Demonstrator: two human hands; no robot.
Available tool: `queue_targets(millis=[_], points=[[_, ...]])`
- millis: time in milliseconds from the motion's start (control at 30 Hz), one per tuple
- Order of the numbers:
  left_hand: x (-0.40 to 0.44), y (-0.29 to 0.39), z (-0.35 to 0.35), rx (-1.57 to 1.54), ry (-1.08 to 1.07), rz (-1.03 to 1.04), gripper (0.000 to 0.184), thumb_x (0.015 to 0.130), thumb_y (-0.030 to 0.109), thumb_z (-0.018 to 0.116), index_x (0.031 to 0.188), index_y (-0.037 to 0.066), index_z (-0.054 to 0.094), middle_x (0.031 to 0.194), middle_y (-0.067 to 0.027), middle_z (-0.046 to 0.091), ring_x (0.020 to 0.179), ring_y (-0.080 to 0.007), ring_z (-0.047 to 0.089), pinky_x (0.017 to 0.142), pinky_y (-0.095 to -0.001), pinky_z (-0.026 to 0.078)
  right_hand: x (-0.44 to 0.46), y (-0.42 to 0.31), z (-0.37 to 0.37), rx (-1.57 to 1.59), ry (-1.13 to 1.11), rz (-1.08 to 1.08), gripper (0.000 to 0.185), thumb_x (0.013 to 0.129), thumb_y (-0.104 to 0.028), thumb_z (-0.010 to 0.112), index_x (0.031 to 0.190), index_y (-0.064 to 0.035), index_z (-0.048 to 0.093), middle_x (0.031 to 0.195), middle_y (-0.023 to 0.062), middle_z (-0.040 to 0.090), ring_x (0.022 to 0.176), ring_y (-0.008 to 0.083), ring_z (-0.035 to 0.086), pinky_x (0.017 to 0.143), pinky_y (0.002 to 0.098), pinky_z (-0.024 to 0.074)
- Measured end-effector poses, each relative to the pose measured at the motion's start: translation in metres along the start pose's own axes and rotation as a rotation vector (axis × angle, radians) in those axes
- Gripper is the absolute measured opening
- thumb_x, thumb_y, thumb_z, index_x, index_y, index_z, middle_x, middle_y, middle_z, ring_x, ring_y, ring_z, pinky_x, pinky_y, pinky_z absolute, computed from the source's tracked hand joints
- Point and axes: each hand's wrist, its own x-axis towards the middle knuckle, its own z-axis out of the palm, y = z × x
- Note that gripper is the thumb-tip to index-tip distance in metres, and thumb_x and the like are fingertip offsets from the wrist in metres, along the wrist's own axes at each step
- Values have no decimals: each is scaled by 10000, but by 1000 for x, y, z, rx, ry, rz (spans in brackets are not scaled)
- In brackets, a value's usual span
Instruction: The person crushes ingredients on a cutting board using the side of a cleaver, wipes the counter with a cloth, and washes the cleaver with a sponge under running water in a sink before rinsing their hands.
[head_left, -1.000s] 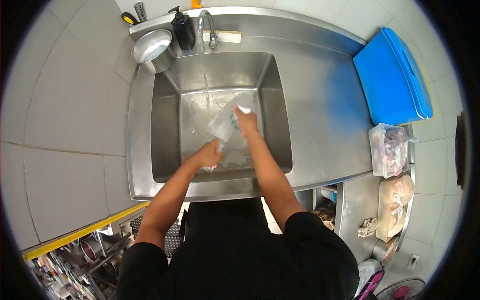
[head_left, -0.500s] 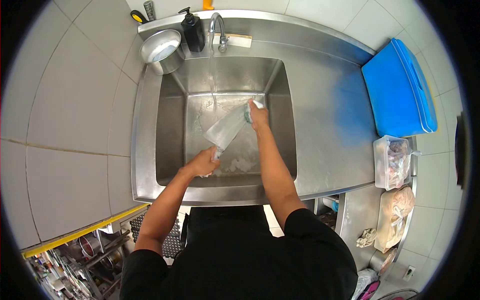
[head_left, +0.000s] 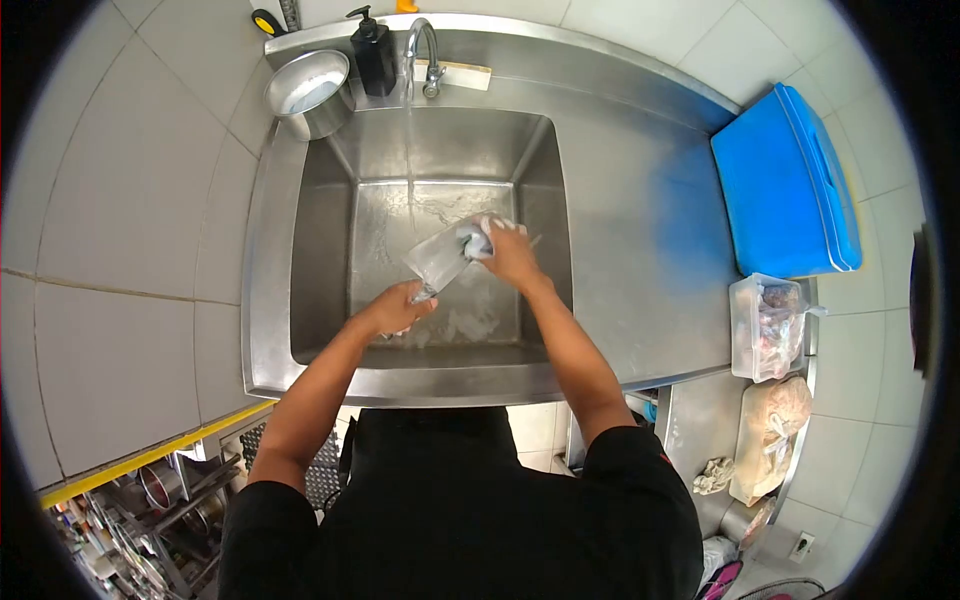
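Over the sink (head_left: 320, 230) I hold a large wide-bladed kitchen knife (head_left: 436, 260), its blade slanting up to the right. My left hand (head_left: 398, 308) is closed around the handle end, near the lower left of the basin. Higher up, my right hand (head_left: 512, 257) presses a soapy sponge (head_left: 474, 243) with a greenish side against the blade. Its fingers wrap over the far edge, so part of the blade is hidden. A thin stream of water runs from the tap (head_left: 422, 60) behind the knife. Foam lies on the basin floor below.
A metal bowl (head_left: 318, 118) stands at the sink's back left corner, beside a black pump bottle (head_left: 374, 60). On the right are a blue cooler box (head_left: 775, 190), a clear plastic tub (head_left: 745, 330) and a bagged bundle (head_left: 775, 430). Tiled wall (head_left: 120, 200) borders the left.
My right hand has slid with the sponge from near the blade's far end down toward the handle. My left hand keeps its hold. The whole view has shifted slightly.
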Motion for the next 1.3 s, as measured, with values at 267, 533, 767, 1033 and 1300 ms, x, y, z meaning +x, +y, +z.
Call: queue_targets(millis=[267,533,767,1033,1300], points=[[3,-1,4,-139,0,44,303,965,291,608,1095,23,557,616,-15,505,479,-120,498,429,-307,408,-19,-23,61,-11,338,98,513,815,-115,677,1322,-112,602,1311,169,567,1237,389,494,1031,473,408],[8,-23,2,-62,-18,-27,237,966,247,628,1107,60,596,673,8,520,508,-97,476,451,-285,394,-10,-54,77,213,13,-484,542,774,27,598,1296,-117,625,1386,172,539,1245,377,512,1042,484,413],[19,-50,13,-19,147,190,295,901,267,660,1031,7,606,677,-113,594,560,-220,573,543,-394,463,-17,-76,83,348,23,-407,527,795,71,528,1275,-112,646,1364,155,558,1228,404,533,1033,452,436],[-5,-47,9,203,246,124,388,903,312,673,1129,3,610,787,-145,609,707,-237,562,682,-392,467,37,13,71,121,82,-237,510,802,36,552,1270,-145,645,1327,159,585,1173,388,569,995,469,463],[-24,-45,10,148,328,142,422,921,336,649,1123,-29,593,856,-210,632,793,-338,614,750,-426,480,61,90,78,711,-3,946,380,954,-158,485,1302,-66,604,1171,184,666,1098,378,636,918,479,508]])
